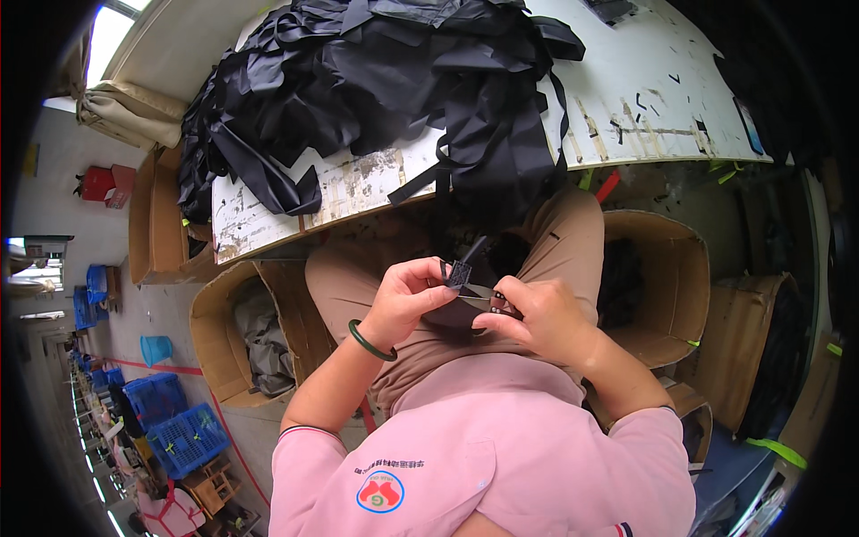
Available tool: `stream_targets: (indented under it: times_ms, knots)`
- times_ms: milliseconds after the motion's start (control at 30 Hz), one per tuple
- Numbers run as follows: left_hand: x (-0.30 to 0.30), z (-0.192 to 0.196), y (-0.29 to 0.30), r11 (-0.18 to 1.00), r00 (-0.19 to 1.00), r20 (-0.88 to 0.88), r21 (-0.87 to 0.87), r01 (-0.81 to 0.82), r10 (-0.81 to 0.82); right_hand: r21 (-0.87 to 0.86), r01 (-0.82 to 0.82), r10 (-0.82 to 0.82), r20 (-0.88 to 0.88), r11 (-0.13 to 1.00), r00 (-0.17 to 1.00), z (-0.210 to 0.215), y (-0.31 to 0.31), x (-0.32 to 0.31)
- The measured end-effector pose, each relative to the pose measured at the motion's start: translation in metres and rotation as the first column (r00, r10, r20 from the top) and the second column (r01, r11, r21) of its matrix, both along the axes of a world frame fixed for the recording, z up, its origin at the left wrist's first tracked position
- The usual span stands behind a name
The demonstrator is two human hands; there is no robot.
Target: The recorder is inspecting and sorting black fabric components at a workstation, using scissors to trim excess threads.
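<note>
My left hand [407,300] pinches a small black plastic buckle [459,272] on a black strap, held over my lap. A green bangle [369,342] circles that wrist. My right hand [541,315] grips small scissors [495,301], whose metal blades point left toward the buckle. A black strap [472,251] runs up from the buckle to the heap of black fabric and straps [394,80] on the worn white table [617,107]. The rest of the piece lies dark on my lap beneath both hands.
Open cardboard boxes stand on both sides of my legs: one on the left [234,336] with grey-black fabric, one on the right [658,286] with dark pieces. Blue crates [174,421] and a blue bucket [156,349] sit on the floor at left.
</note>
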State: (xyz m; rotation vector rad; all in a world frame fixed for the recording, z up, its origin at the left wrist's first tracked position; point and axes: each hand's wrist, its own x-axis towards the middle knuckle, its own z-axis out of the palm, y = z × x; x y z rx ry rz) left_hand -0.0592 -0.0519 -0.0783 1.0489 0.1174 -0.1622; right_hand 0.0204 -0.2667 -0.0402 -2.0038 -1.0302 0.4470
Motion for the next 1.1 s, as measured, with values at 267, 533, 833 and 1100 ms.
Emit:
stream_targets:
  times_ms: [267,533,833,1100]
  knots:
    - [0.0,0.013,-0.009,0.997,0.995,0.095,0.069,-0.017,0.01,0.016,0.036,-0.036,0.03,0.999,0.999,0.004,0.006,0.001]
    - [-0.004,0.013,-0.011,0.997,0.996,0.087,0.072,-0.027,0.02,-0.007,0.039,-0.04,-0.113,0.999,0.993,0.006,0.004,0.0]
    - [-0.005,0.019,-0.016,0.995,0.997,0.049,0.086,-0.057,0.053,-0.082,0.029,-0.015,0.162,0.996,0.987,0.006,0.005,-0.001]
    - [0.002,0.016,-0.028,0.994,0.999,0.022,0.111,0.026,-0.028,0.253,0.366,-0.19,-0.527,0.896,0.828,-0.008,0.005,0.003]
